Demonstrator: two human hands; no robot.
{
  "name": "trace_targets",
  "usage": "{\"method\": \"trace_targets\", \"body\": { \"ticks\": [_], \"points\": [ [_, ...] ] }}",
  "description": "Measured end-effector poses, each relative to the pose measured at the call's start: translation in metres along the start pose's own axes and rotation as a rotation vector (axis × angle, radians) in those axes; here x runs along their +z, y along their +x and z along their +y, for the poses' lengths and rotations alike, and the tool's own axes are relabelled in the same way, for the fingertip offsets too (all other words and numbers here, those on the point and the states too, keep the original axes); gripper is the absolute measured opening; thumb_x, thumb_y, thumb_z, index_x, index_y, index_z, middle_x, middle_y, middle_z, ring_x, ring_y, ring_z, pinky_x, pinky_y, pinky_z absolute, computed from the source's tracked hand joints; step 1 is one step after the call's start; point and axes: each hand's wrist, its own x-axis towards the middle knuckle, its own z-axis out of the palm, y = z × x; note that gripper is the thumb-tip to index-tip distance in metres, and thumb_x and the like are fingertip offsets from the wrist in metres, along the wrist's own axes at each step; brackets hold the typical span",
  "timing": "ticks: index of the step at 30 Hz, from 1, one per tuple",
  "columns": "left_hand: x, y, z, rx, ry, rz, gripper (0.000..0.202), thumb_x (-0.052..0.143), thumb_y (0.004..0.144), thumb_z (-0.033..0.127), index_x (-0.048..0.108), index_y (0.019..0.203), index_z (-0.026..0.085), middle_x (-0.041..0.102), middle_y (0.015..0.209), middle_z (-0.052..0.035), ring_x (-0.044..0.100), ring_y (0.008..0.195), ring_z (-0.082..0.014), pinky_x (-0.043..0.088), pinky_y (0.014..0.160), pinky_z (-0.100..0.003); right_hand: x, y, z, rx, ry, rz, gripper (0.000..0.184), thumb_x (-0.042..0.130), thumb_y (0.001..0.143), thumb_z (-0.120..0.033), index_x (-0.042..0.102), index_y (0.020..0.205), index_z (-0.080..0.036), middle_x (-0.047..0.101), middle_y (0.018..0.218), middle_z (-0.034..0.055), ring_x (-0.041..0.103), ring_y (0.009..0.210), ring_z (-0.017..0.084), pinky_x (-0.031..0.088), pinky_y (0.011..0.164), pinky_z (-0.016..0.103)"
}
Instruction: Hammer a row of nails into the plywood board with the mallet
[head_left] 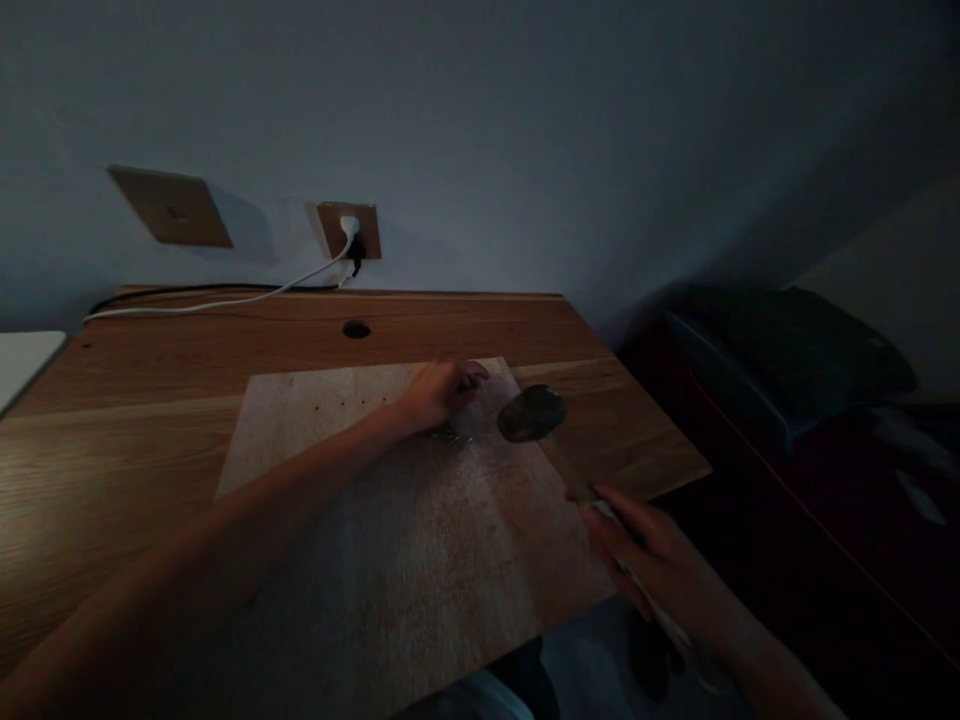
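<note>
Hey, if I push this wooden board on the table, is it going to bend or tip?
The board looks likely to be stiff, since it lies flat with no visible sag. Its near edge seems to jut past the table, so pressing there might tip it. Small shiny bits by your left hand could slide or roll.
</note>
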Motion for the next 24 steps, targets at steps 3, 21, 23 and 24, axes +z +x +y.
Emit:
{"method": "trace_targets", "body": {
  "ticks": [3, 21, 23, 24],
  "points": [
    [0.001, 0.0, 0.0, -0.023, -0.041, 0.034, 0.039, 0.066, 0.081, 0.005, 0.07, 0.118, 0.015, 0.077, 0.095, -0.0048, 0.071, 0.084, -0.0166, 0.054, 0.08, -0.028, 0.002, 0.019, -0.016, -0.075, 0.013, 0.042, 0.055, 0.052, 0.095, -0.072, 0.059, 0.099, -0.018, 0.044, 0.065, -0.006, 0.036, 0.043, 0.005, 0.027, 0.037, 0.019],
    [-0.003, 0.0, 0.008, -0.14, -0.076, 0.014, 0.059, 0.072, 0.081, 0.005, 0.057, 0.137, 0.017, 0.08, 0.103, -0.0068, 0.076, 0.094, -0.0213, 0.056, 0.086, -0.031, 0.017, 0.06, -0.029, -0.209, -0.109, 0.056, 0.045, 0.046, 0.099, -0.065, 0.055, 0.097, -0.02, 0.047, 0.064, -0.0065, 0.043, 0.042, 0.008, 0.034, 0.038, 0.021],
    [-0.003, 0.0, 0.008, -0.14, -0.061, 0.024, 0.058, 0.072, 0.081, 0.005, 0.059, 0.136, 0.018, 0.08, 0.102, -0.0072, 0.076, 0.093, -0.0214, 0.057, 0.084, -0.03, 0.016, 0.062, -0.03, -0.213, -0.155, 0.039, 0.043, 0.046, 0.1, -0.063, 0.054, 0.093, -0.021, 0.047, 0.063, -0.0065, 0.043, 0.042, 0.008, 0.035, 0.038, 0.021],
    [-0.003, 0.0, 0.007, -0.137, -0.061, 0.028, 0.057, 0.072, 0.08, 0.005, 0.059, 0.135, 0.018, 0.079, 0.102, -0.0073, 0.076, 0.092, -0.0211, 0.057, 0.084, -0.03, 0.015, 0.064, -0.03, -0.223, -0.172, 0.048, 0.043, 0.045, 0.1, -0.062, 0.054, 0.092, -0.021, 0.047, 0.062, -0.0063, 0.043, 0.042, 0.008, 0.035, 0.038, 0.021]
  ]
}}
